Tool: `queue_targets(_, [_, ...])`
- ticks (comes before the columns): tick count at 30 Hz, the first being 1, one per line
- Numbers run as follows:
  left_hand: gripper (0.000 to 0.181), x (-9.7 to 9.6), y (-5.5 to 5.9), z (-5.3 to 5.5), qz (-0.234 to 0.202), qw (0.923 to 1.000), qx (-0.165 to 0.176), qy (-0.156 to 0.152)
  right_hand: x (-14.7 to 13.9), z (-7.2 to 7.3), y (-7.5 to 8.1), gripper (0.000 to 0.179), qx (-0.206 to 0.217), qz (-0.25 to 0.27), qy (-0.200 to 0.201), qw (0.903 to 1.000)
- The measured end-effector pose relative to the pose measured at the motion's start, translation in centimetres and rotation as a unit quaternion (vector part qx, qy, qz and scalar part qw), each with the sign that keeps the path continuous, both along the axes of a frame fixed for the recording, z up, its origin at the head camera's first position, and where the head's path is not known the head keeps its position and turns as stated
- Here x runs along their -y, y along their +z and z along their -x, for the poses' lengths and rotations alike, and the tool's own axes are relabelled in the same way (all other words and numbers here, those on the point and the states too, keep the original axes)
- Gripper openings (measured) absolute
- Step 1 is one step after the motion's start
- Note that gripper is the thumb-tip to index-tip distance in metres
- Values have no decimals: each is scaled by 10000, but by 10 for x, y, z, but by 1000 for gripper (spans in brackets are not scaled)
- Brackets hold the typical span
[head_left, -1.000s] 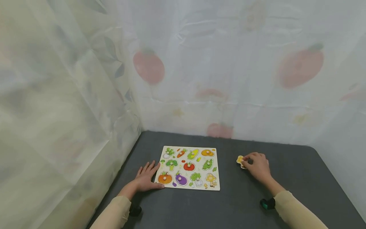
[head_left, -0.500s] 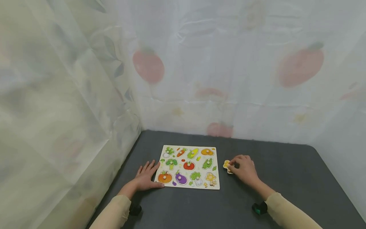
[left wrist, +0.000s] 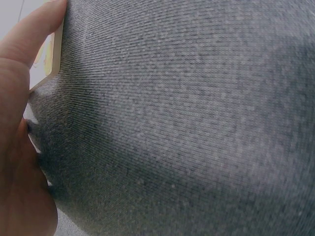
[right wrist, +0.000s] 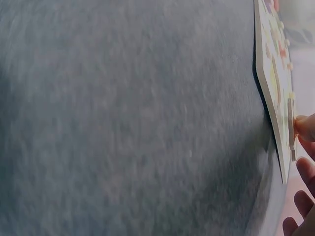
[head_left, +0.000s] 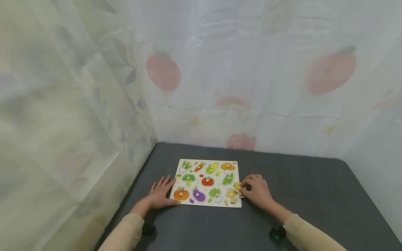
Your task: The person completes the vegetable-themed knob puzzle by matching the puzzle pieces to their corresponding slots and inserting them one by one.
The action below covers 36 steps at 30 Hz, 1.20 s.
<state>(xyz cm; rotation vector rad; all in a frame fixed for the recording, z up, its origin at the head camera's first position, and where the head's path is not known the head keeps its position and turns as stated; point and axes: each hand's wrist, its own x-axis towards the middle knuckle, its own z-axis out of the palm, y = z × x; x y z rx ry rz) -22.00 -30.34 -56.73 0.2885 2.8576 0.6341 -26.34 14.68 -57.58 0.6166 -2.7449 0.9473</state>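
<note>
A white puzzle board [head_left: 201, 205] printed with vegetables lies on the dark table, knobbed pieces such as a pumpkin [head_left: 181, 195] and an eggplant [head_left: 199, 197] sitting in it. My left hand [head_left: 161, 196] rests with fingers spread at the board's left edge, thumb on the lower left corner. Between thumb and fingertips my right hand [head_left: 259, 191] pinches a yellow mushroom puzzle piece [head_left: 237, 186] over the board's right edge. Close by is the mushroom-shaped spot [head_left: 231, 194] at the lower right. In the right wrist view the mushroom piece [right wrist: 291, 123] stands slightly off the board's surface.
The dark grey cloth-covered table [head_left: 307, 195] stretches out right of the board and in front of it. Pale sheeting printed with fruit [head_left: 201, 69] hangs behind the table and along its left side. Dark cameras are strapped at both wrists.
My right hand has carried the mushroom piece leftward and a little nearer, from the bare table to over the board's right edge. My left hand and the board have stayed put.
</note>
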Motion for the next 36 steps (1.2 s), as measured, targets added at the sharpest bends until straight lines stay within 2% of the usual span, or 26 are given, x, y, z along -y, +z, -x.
queue_targets(9, [118,-1,-2,1,69,10000,42,47,15,-7,-7,15,-61,-43,111,9999])
queue_targets(15, [116,-3,4,0,24,10000,62,50,21,-10,-11,15,-108,-30,201,9997])
queue_targets(23, [119,1,-6,3,70,9999,80,113,25,-13,-10,14,117,-124,167,9997])
queue_targets(30, [118,0,-2,2,2,9999,73,84,26,-14,-9,14,54,-3,200,9998])
queue_targets(36, [118,1,-7,2,-8,10000,-14,89,29,-14,-10,14,-41,81,255,9996])
